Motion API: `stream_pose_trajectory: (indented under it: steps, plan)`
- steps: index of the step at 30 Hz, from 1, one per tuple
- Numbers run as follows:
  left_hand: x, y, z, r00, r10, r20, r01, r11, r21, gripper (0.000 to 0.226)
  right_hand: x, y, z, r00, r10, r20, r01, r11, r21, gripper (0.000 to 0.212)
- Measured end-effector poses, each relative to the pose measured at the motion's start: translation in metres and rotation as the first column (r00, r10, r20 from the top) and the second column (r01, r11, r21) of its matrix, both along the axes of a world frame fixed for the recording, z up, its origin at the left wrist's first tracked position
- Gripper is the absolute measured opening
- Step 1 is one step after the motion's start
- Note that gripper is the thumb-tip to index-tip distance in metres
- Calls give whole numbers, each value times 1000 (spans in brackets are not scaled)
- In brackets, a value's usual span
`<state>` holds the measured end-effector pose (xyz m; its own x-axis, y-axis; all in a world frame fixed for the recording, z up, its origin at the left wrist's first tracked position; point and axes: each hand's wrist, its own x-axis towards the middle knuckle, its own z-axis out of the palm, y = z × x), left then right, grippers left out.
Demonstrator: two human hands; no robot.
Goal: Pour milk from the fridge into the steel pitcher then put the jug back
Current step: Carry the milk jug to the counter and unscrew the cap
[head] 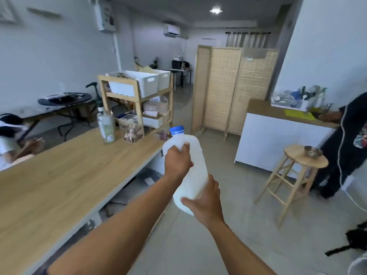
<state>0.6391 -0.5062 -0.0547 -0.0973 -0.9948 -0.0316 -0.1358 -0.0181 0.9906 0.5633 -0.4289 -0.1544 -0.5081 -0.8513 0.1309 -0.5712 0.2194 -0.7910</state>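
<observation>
A translucent plastic milk jug (195,171) with a blue cap (177,130) is held in the air in front of me, tilted away, with milk in its lower part. My left hand (177,161) grips its upper part near the handle. My right hand (206,199) cups its bottom. The cap is on. The jug hangs over the floor just past the right end of the long wooden counter (65,179). A small steel vessel (313,151) sits on a wooden stool (297,171) at the right. No fridge is in view.
On the counter stand a glass bottle (106,126) and a clear box (132,129). A wooden shelf unit (139,100) with white bins is behind. A folding screen (234,88) and a white cabinet (278,139) lie ahead. A person (349,143) stands at the right, another at the far left.
</observation>
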Motion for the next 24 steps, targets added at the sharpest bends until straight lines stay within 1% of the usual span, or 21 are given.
stream_pose_trajectory:
  steps: [3, 5, 9, 13, 14, 16, 20, 24]
  plan:
    - [98, -24, -2, 991, 136, 10, -136, 991, 5, 40, 82, -34, -5, 985, 173, 20, -173, 985, 20, 102]
    - [166, -38, -11, 968, 251, 11, -251, 968, 14, 40, 145, -52, -9, 957, 289, 38, -290, 956, 35, 104]
    - [249, -43, -25, 934, 355, 33, -357, 934, 37, 35, 220, -69, -22, 911, 407, 74, -410, 912, 34, 110]
    - [345, -28, -42, 857, 510, 75, -513, 857, 36, 37, 309, -74, -38, 814, 576, 80, -581, 810, 77, 104]
    - [373, -22, -46, 824, 561, 81, -565, 824, 34, 37, 336, -74, -40, 779, 623, 71, -627, 775, 79, 103]
    - [400, -15, -49, 797, 597, 88, -602, 797, 51, 36, 361, -73, -44, 746, 664, 46, -665, 741, 97, 104]
    - [457, 7, -57, 717, 689, 108, -697, 712, 87, 33, 416, -67, -55, 638, 769, 48, -767, 629, 128, 106]
    - [485, 27, -64, 685, 724, 82, -728, 676, 110, 25, 449, -67, -68, 543, 839, 42, -829, 528, 186, 106]
